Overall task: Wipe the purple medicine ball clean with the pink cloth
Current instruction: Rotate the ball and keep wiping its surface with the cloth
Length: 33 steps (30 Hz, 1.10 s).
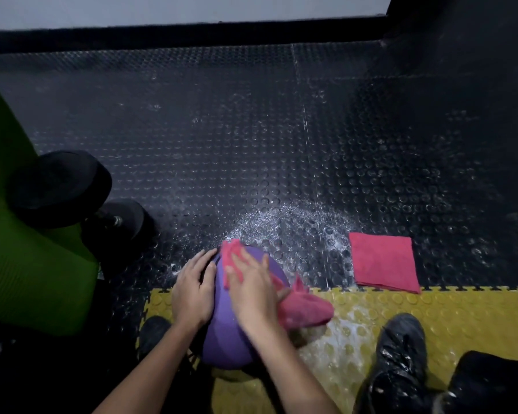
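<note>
Two hands on the ball here, so basically mid-wipe. The purple medicine ball [221, 333] sits on the floor right in front of the person, half on the yellow studded mat [446, 312] and half on the black studded floor [251, 130], with a black shoe [401, 357] off to its right and another shoe [153, 333] peeking out on its left. Left hand [192, 291] is laid against the ball's left side, fingers loose and a bit spread, not gripping anything, just resting on the ball. Right hand [251, 291] is flat on top with fingers pretty much straight, pressing the pink cloth [305, 309] down onto the ball; one corner of the cloth pokes out past the fingertips at the far side and the rest bunches up off the ball's right side by the thumb. A second pink cloth [383, 264] lies folded flat on the black floor to the right, well apart from the ball, its near edge just touching the yellow mat. Lots of wet speckles [284, 222] on the floor just beyond the ball, and the yellow mat looks wet too. Over on the left there's a black dumbbell [60, 186] lying against a big green ribbed thing [27, 264], can't tell what that is exactly.
</note>
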Each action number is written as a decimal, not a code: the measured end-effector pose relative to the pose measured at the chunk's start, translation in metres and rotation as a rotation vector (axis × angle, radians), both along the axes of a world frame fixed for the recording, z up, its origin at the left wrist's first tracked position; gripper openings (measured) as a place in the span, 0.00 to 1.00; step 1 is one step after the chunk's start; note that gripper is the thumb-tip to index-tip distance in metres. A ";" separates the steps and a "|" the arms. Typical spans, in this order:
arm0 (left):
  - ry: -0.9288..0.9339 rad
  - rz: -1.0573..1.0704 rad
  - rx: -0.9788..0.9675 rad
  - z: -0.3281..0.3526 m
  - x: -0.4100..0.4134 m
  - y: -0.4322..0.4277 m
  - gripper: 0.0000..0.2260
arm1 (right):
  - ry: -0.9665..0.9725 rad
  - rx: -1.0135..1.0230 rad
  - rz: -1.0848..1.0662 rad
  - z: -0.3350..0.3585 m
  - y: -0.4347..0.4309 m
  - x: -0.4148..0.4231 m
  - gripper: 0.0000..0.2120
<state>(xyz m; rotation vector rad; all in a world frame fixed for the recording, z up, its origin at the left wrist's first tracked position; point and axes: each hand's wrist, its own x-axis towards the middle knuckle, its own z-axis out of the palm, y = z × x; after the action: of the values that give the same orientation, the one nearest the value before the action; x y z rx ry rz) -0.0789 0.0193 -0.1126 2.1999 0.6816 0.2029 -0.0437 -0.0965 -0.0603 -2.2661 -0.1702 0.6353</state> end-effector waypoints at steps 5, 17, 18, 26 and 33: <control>-0.003 -0.018 -0.063 0.001 0.000 0.000 0.31 | -0.003 0.032 -0.130 -0.017 -0.013 0.030 0.18; -0.068 -0.193 0.214 0.033 0.015 0.035 0.27 | 0.789 0.669 -0.936 -0.069 -0.103 0.052 0.08; -0.082 -0.217 0.214 0.032 0.010 0.031 0.27 | 0.785 0.709 -0.942 -0.058 -0.103 0.058 0.08; 0.056 -0.256 0.335 0.021 -0.006 0.031 0.27 | 0.303 0.652 -0.335 0.015 -0.026 0.048 0.12; 0.147 -0.055 0.207 0.023 0.031 0.028 0.19 | 0.148 0.165 -0.260 -0.055 -0.001 0.047 0.20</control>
<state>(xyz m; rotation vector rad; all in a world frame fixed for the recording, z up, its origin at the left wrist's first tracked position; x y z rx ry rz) -0.0479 0.0477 -0.0892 2.4478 0.7058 0.0865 0.0033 -0.0975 -0.1156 -2.0297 0.1384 0.6231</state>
